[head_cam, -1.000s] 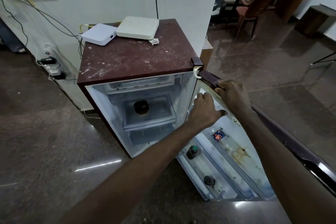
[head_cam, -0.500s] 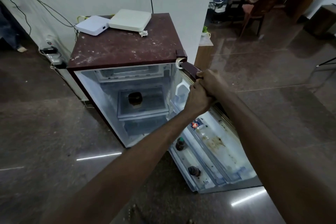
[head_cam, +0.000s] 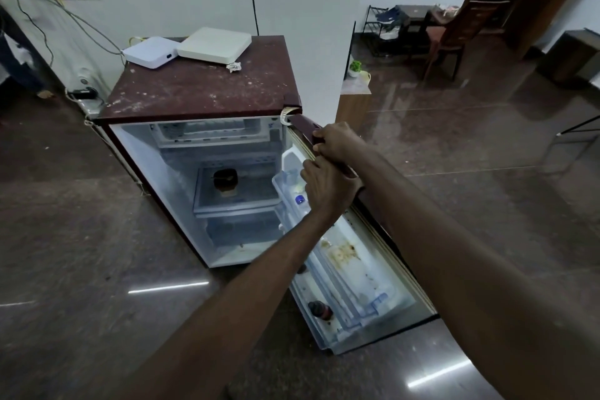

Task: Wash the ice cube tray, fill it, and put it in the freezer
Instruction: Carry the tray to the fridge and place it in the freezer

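Fridge (head_cam: 201, 91) stands open, door (head_cam: 354, 269) swung out to the right. My right hand (head_cam: 339, 141) curls over the door's top edge near the hinge. My left hand (head_cam: 328, 187) grips the same edge just beside it. Freezer compartment (head_cam: 211, 133) sits at the cabinet's top (I cannot tell whether the ice cube tray is inside). Dark jar (head_cam: 225, 181) on the middle shelf.

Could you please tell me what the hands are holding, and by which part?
Both hold the open fridge door by its top edge: right hand nearer the hinge, left hand beside it.
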